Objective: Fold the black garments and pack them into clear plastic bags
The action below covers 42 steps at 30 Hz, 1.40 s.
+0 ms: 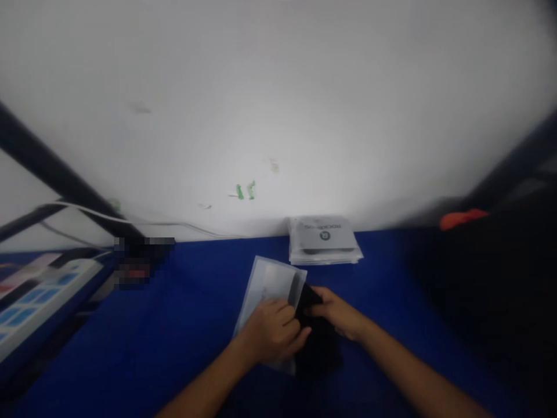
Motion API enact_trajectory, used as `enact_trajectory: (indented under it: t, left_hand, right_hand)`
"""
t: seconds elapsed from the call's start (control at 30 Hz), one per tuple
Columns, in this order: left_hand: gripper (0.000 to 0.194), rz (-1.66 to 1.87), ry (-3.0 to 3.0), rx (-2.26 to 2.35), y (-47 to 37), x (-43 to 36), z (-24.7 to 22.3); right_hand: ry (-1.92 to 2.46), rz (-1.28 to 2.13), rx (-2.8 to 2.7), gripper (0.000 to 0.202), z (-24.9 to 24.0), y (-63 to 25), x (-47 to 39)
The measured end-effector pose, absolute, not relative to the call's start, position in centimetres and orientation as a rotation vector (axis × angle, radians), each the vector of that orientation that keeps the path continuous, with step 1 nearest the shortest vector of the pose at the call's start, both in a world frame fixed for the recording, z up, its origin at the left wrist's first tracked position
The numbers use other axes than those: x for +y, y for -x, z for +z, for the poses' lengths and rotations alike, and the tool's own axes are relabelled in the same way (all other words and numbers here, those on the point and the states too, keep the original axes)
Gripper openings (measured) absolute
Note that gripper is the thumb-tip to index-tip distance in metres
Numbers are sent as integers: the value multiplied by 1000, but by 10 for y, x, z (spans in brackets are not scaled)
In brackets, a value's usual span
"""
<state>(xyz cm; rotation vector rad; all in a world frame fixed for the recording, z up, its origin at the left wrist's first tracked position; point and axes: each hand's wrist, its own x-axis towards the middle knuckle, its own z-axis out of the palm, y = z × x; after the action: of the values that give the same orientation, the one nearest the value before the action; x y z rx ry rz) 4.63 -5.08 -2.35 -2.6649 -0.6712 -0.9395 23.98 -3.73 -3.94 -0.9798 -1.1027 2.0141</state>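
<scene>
My left hand (276, 331) is closed over a translucent plastic bag (261, 284), which lies tilted above the blue table. Black cloth-like material (319, 348) comes out at the bag's right side. Its upper edge is pinched between the thumb and fingers of my right hand (335, 310). A dark strip shows through the bag near its right edge. How far the black item reaches inside the bag is hidden by my left hand. Behind my hands, against the wall, sits a stack of flat printed plastic packages (324, 238) with a round logo.
The blue table (183, 325) runs up to a white wall (278, 104) with green marks. A power strip with blue sockets (39, 307) stands at the left beside a dark metal post (65, 174). A white cable (143, 222) runs along the wall. A large dark mass fills the right, with an orange item (463, 219) on top.
</scene>
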Motion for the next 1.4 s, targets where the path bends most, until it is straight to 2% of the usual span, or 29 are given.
enact_trajectory:
  t: [0.1,0.3,0.4,0.57,0.83,0.9,1.03,1.13,1.23,1.4]
  left_hand:
    - [27,-726,2783,-773,-40,-50,-24]
    - [9,-38,3071,-1062,-29,-58,-9]
    - [12,102,3109,-1091,-28,-61,-3]
    - [21,-12,3106,-1003,-29,-63,-6]
    - [8,-105,2997,-926,-32,-64,-19]
    - [7,-163,2978,-912,-31,-63,-21]
    - [7,-291,2952,-872,-27,-62,-20]
    - [5,-313,2931,-856,-28,-63,-19]
    - [8,-323,2925,-828,-32,-66,-20]
    - [12,-336,2904,-783,-47,-78,-23]
  right_hand:
    - [1008,1964,-1098,36,-37,-241,-35]
    - [1071,1883,-1014,41,-33,-247,-28]
    - [1057,1847,-958,44,-29,-247,-27]
    - [1010,1833,-840,43,-21,-242,-30]
    - [1002,1828,-611,43,-22,-236,-34]
    - [945,1888,-674,54,-17,-237,-36]
    - [796,1929,-884,101,-12,-240,-41]
    - [787,1914,-974,119,-18,-241,-41]
    - [821,1868,-1056,120,-25,-242,-38]
    - [966,1584,-1334,102,-28,-237,-36]
